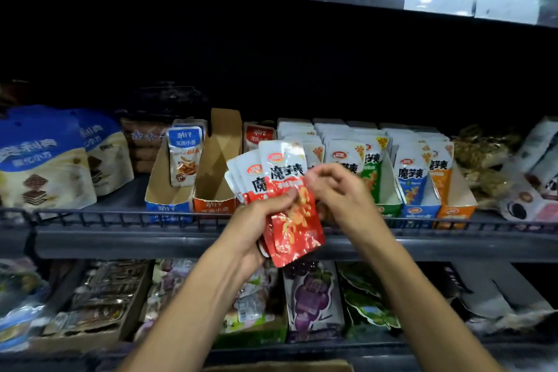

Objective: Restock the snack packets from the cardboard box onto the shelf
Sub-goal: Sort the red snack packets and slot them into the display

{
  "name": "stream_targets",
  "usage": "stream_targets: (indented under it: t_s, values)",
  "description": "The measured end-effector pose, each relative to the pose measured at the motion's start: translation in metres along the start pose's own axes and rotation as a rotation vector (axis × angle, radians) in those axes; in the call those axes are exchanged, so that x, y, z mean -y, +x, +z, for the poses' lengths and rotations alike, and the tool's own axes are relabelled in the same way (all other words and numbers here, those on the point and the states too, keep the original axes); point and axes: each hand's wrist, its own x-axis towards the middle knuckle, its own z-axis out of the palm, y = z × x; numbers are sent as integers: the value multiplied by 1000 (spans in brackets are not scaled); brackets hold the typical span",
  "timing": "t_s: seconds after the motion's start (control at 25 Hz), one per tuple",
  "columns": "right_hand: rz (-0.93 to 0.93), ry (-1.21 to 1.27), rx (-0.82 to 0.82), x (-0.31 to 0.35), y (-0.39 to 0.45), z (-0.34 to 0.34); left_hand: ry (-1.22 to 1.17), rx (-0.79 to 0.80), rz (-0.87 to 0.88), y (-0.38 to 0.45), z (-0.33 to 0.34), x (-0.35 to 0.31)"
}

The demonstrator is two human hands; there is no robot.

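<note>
Red-and-white foil snack packets (282,190), fanned, are clutched in the left hand (256,220) before the grey wire-fronted shelf (120,238); right hand (338,190) pinches the front one. Slick foil: the fan could slide loose and spill.

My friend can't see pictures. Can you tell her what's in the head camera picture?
A left hand holds a fanned stack of red-and-white snack packets before a store shelf, while the right hand pinches the front packet. Behind them stand display boxes with matching green, blue and orange packets, and an empty orange display box.
</note>
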Motion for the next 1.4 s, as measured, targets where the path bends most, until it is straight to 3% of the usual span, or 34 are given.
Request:
stream_targets:
  t_s: [0.08,0.2,0.28,0.44,0.52,0.6,0.72,0.8,0.88,1.0,1.04,1.12,1.2,1.28,1.4]
  values:
    - [87,28,217,7,1,-9,5,0,18,1,3,-3]
    - [175,11,226,8,-1,-17,89,19,20,-1,6,-5]
    - [154,5,112,6,-1,-19,104,29,7,-3,9,-4]
    - [-4,181,-273,0,11,-28,28,-69,74,1,3,-1]
    - [-53,159,-342,-6,14,-25,22,-95,93,4,-2,-2]
    - [-67,-26,-299,-15,15,-15,22,-113,87,5,-5,-1]
    - [-166,-533,-228,-35,19,-4,25,-123,71,6,-7,2]
    - [-175,-794,-276,-40,24,-4,27,-130,52,6,-8,2]
    - [-116,-886,-368,-41,25,-3,36,-132,34,7,-9,3]
    - [-122,-783,-469,-36,17,2,42,-157,36,7,-8,5]
    - [-159,-660,-392,-33,13,2,34,-176,39,8,-8,6]
    - [-112,-354,-80,-19,5,6,14,-182,34,9,-6,8]
    - [-24,-298,120,-13,-1,10,8,-134,29,7,-4,9]
    - [-3,-336,59,-14,-1,11,19,-71,28,5,-3,7]
    - [106,-163,54,-11,-1,4,-19,-13,24,-1,-4,3]
